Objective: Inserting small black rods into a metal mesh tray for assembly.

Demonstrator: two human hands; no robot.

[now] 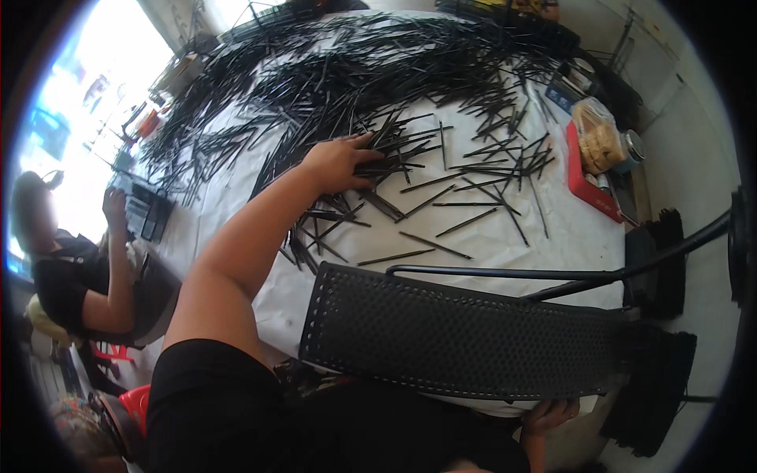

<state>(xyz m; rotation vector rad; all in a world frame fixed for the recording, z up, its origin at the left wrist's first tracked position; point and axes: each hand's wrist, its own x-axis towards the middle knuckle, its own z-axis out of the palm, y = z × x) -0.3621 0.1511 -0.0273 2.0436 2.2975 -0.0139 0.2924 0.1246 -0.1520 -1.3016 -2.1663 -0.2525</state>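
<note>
My left hand reaches out over a heap of thin black sticks on the white-covered table. Its fingers are spread and rest on the nearer sticks, with none clearly held. In front of me a long black panel, dotted with rows of small holes, lies across the near side of the table. At the panel's lower right edge, my right hand has its fingers bent against the rim and seems to grip it. The panel hides the fingertips. Loose sticks lie scattered between the heap and the panel.
A black metal arm runs above the panel to the right wall. Black bristly bundles hang beside it. On the right, a red tray holds a bag of tan pieces and jars. At left, another person sits near a dark crate.
</note>
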